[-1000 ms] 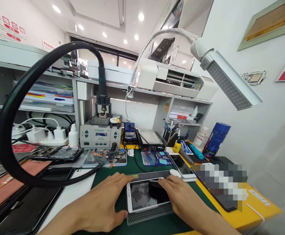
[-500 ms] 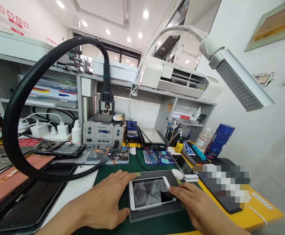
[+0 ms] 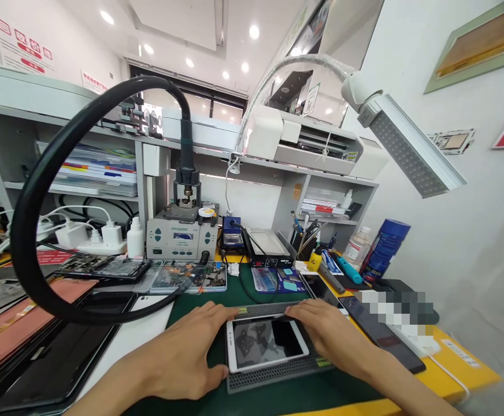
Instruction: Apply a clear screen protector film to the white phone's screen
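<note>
A small white tablet (image 3: 266, 345) lies face up on a grey perforated mat (image 3: 256, 381). Mottled grey patches cover the left part of its dark screen; the right part looks plain black. My left hand (image 3: 191, 349) spans the tablet's left end, its thumb low and its forefinger at the upper left corner. At the tablet's upper edge, right of the middle, the fingertips of my right hand (image 3: 328, 329) are bent and close together. Its thumb is hidden, and I cannot make out whether anything is between those fingers.
A black hose (image 3: 22, 231) loops at the left from a hot-air station (image 3: 178, 237). Black panels (image 3: 70, 352) lie at the left, and a parts box (image 3: 191, 276) sits behind the mat. Phones, a bottle (image 3: 356, 245) and a blue can (image 3: 384, 248) stand or lie at the right.
My right hand has moved from the tablet's right end up and left to its upper edge. More of the screen's right side shows black. My left hand has stayed in place.
</note>
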`<state>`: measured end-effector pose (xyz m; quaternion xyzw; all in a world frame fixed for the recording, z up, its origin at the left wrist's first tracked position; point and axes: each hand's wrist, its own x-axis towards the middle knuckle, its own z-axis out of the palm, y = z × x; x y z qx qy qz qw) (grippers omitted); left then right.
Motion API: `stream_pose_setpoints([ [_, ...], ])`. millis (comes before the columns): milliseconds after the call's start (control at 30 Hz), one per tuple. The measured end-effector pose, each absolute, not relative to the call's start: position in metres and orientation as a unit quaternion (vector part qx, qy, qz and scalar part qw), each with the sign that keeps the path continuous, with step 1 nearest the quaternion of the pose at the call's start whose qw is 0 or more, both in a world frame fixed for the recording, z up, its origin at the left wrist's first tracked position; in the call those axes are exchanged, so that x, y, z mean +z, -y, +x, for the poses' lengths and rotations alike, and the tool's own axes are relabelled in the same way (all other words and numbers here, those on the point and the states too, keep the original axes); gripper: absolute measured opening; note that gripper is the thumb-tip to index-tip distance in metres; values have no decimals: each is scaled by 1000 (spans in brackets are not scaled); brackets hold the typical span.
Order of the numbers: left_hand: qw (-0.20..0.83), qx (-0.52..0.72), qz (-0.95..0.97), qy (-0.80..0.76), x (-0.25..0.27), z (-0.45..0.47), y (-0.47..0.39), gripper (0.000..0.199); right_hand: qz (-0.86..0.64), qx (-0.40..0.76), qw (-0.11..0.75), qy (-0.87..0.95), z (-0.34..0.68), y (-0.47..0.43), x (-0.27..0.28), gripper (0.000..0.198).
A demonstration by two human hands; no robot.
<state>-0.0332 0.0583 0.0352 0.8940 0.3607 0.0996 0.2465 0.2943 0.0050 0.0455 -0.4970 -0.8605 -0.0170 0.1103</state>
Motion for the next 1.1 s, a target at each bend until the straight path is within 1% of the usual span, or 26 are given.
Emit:
stream_pose_setpoints([
  [233,246,97,898,-350,36,-34,-58,86,-460,-6,120,880,303,1,46,48],
  [467,245,86,899,-351,45,-33,-55,86,-395,-1,144,907,299,-28,41,44],
  [633,245,88,900,-350,46,-33,-54,83,-412,26,135,901,284,-40,48,43],
  [733,240,85,901,-352,45,-33,-55,85,-428,27,139,893,284,-37,54,43],
  [833,237,85,903,-349,41,-34,-56,85,-444,37,124,887,290,-28,57,46],
  [967,236,88,905,-344,38,-34,-59,86,-431,34,112,895,294,-22,53,48],
  [1100,233,94,908,-336,38,-34,-59,85,-402,22,120,907,286,-30,49,44],
])
